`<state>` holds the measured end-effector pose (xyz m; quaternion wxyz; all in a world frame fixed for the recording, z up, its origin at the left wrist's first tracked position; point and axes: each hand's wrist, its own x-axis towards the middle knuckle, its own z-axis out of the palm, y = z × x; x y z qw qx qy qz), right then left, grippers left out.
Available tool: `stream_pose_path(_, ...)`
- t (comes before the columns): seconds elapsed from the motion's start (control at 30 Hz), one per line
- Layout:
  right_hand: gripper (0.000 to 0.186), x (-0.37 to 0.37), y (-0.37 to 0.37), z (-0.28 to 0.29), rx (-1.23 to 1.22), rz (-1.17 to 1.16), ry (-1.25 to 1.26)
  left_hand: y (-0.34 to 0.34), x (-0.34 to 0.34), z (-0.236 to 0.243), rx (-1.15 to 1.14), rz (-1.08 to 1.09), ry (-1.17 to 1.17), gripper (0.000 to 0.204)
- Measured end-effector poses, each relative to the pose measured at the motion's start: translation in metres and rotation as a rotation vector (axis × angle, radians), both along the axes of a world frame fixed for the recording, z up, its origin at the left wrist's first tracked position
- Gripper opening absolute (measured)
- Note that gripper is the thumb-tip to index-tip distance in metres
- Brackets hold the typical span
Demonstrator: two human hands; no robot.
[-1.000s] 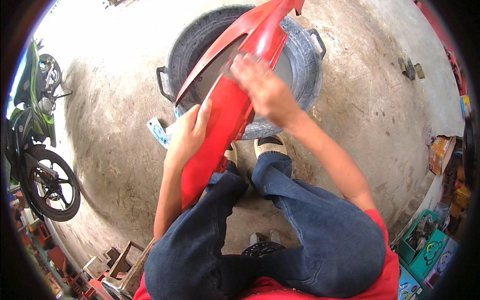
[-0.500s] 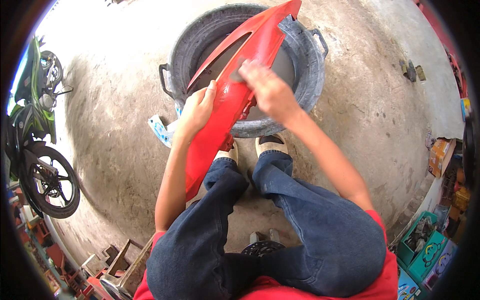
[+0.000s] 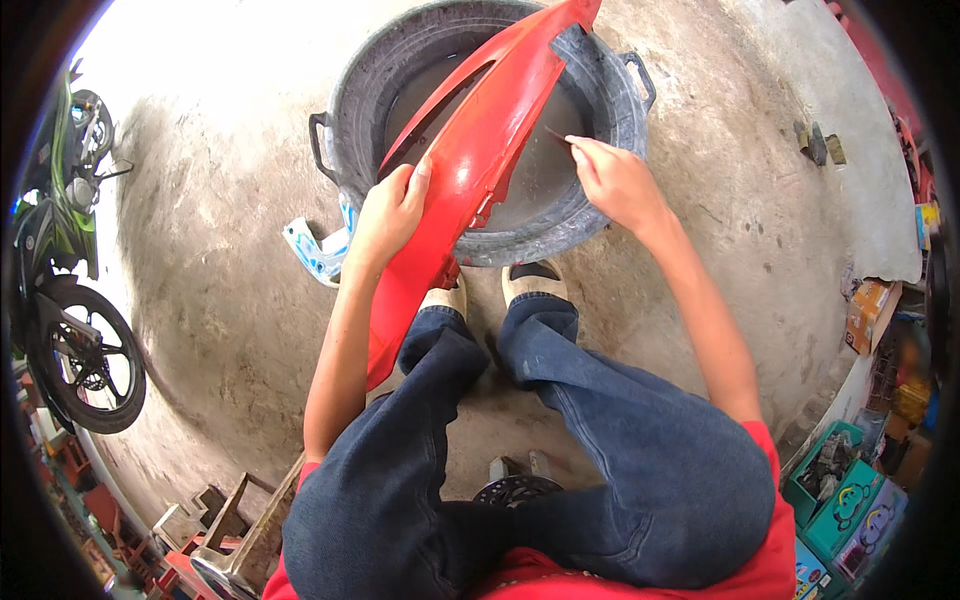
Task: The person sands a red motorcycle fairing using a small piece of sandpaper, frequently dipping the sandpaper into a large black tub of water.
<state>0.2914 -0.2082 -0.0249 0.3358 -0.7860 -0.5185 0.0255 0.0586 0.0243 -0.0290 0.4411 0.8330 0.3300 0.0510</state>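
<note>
A long red motorcycle fairing panel (image 3: 478, 150) slants across the wide black tub (image 3: 612, 110), its lower end by my left leg. My left hand (image 3: 392, 215) is closed on the panel's left edge, thumb on top. Over the tub's right rim, my right hand (image 3: 622, 185) pinches a thin dark sheet (image 3: 556, 134), seen nearly edge-on, that looks like sandpaper. That hand is apart from the panel. Cloudy grey water (image 3: 535, 185) lies in the tub. The panel's underside is hidden.
A blue and white plastic piece (image 3: 318, 250) leans against the tub's left side. A motorcycle (image 3: 85, 345) stands at the left. Wooden frames (image 3: 235, 535) lie at the lower left. Teal boxes (image 3: 840, 500) and a cardboard box (image 3: 872, 315) line the right side.
My right hand has lifted off the panel and moved right with the sheet, out over the tub's right side. My left hand keeps its hold; the panel has barely shifted.
</note>
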Motion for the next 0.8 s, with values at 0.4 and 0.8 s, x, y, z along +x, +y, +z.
stream_pose_path(0.4,0.031,-0.002,0.082,-0.088,-1.076,0.329,-0.085,-0.010,-0.007,-0.016,0.359,-0.060,-0.254,0.027)
stream_pose_path(0.8,0.037,0.008,0.078,-0.083,-0.925,0.079,0.101,-0.049,-0.062,-0.001,0.535,0.146,0.044,0.041)
